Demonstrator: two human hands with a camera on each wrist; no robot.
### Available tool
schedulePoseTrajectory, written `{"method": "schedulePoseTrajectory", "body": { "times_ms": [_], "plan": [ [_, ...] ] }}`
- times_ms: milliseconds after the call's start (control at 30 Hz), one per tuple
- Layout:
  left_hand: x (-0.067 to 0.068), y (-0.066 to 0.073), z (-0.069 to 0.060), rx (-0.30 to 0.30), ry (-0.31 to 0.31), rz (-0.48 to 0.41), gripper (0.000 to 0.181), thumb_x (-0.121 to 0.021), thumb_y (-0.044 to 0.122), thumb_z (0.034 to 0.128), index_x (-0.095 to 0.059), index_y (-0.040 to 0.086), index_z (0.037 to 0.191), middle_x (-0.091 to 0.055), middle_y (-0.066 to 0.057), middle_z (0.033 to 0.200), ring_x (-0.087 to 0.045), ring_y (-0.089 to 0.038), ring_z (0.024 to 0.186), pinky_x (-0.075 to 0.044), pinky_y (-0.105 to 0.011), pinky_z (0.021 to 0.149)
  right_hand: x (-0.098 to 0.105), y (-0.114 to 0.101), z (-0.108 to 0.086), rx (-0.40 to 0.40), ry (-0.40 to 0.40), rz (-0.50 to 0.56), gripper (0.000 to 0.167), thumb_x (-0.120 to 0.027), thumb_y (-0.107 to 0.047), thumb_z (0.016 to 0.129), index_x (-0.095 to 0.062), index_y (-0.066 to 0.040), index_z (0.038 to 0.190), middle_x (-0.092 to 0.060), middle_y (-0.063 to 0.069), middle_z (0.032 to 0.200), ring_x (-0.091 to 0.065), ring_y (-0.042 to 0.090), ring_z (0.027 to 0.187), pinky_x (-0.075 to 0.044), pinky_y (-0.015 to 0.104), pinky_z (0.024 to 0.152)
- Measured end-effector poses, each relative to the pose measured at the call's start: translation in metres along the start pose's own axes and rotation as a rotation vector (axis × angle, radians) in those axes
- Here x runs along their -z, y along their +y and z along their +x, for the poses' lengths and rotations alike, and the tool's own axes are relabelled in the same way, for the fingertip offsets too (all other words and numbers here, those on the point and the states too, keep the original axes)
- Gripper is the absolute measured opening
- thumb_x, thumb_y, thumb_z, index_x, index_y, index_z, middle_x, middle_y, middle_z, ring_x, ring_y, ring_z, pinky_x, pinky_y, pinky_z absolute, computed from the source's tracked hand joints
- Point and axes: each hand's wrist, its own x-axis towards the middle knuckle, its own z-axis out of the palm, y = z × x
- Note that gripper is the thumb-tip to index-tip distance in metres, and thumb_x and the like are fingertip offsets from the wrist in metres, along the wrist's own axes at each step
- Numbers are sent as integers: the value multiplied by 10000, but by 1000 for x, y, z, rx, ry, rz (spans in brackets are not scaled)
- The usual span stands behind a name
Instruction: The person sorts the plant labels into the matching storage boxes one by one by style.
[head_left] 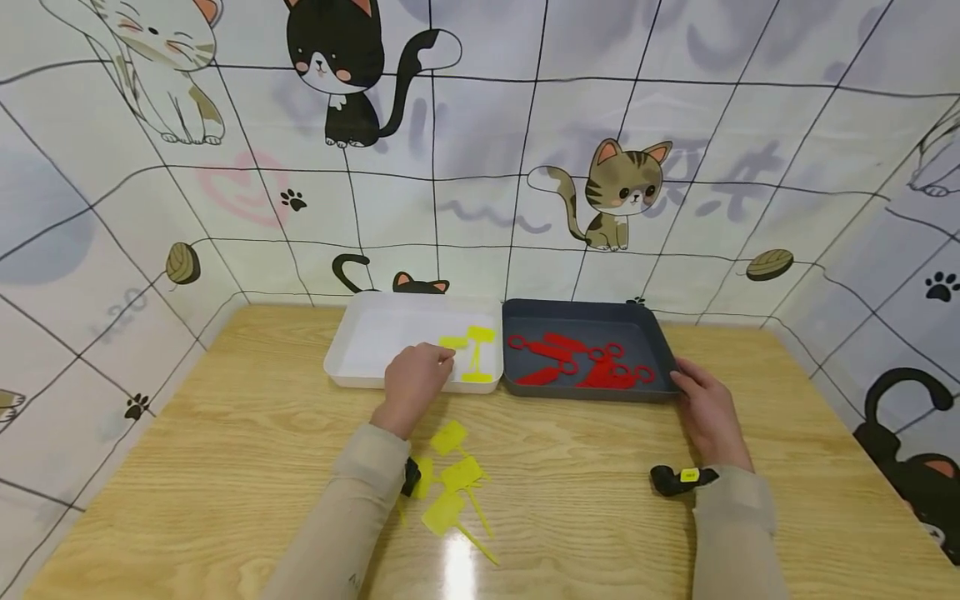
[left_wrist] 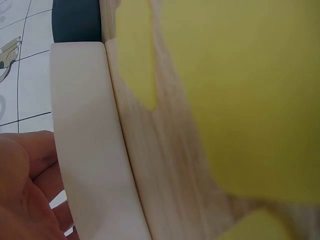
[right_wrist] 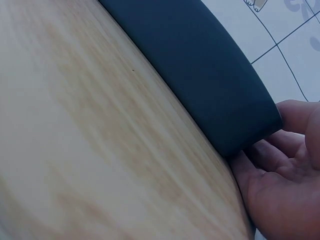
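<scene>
Yellow tags (head_left: 444,511) and red pieces (head_left: 551,352)

The yellow tags were spread across the worktop (head_left: 570,467) and the white tray (head_left: 382,321), over which the left hand (head_left: 418,379) was bent; whether anything was pinched could not be told. The dark tray (head_left: 585,317), with the red pieces inside, was gripped at its corner by the right hand (head_left: 708,408). A yellow wrist label (head_left: 688,475) was unreadable.

Trays (head_left: 371,337) side by side; tags (head_left: 443,511) before
</scene>
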Motion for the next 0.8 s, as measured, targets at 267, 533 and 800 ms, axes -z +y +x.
{"method": "schedulePoseTrajectory", "body": {
  "times_ms": [267,533,800],
  "plan": [
    [-4,4,7,25,-93,2,219,-554,245,875,-681,254,1053,-655,51,1004,-508,-119,550,-350,-242,395,-2,0,1,4,11,-7,579,-515,-174,908,-248,-30,1401,-180,109,1451,-249,153,1290,-262,225,1007],
    [-6,5,11,21,-140,8,240,-559,254,871,-662,255,1088,-638,50,1057,-541,-131,637,-399,-266,446,-2,-1,0,9,5,-19,559,-495,-165,918,-248,-26,1399,-158,125,1460,-227,182,1305,-236,262,1025],
    [-6,12,11,-29,-192,130,309,-482,259,891,-589,156,620,-517,29,636,-450,-144,596,-302,-253,445,-2,-1,0,6,1,-3,550,-482,-144,923,-239,-25,1402,-145,130,1462,-214,198,1310,-232,278,1027]
  ]
}}
